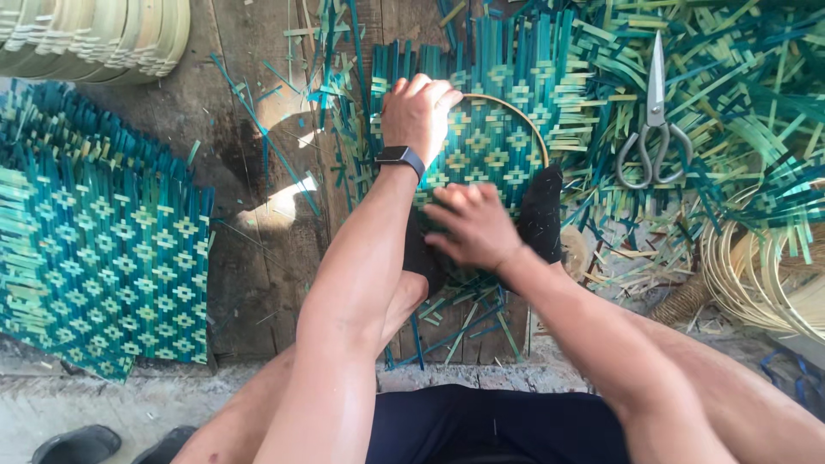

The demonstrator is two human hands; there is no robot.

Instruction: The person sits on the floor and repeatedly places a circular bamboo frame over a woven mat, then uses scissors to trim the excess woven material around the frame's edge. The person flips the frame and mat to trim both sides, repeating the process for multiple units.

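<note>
A woven mat of teal and pale green bamboo strips (490,142) lies on the wooden floor in front of me, with a thin round bamboo hoop (526,120) laid on it. My left hand (418,110), a dark watch on its wrist, presses down on the hoop's far left side, fingers curled over it. My right hand (471,225) rests flat on the near part of the mat, fingers spread, blurred with motion. Both my feet in black socks (541,215) hold the mat's near edge down.
Steel scissors (655,120) lie on loose strips at the right. Coiled bamboo hoops (756,275) sit at the far right. A stack of finished woven mats (103,249) lies at the left. Bamboo rims (94,39) stand top left. Dark shoes (77,445) at bottom left.
</note>
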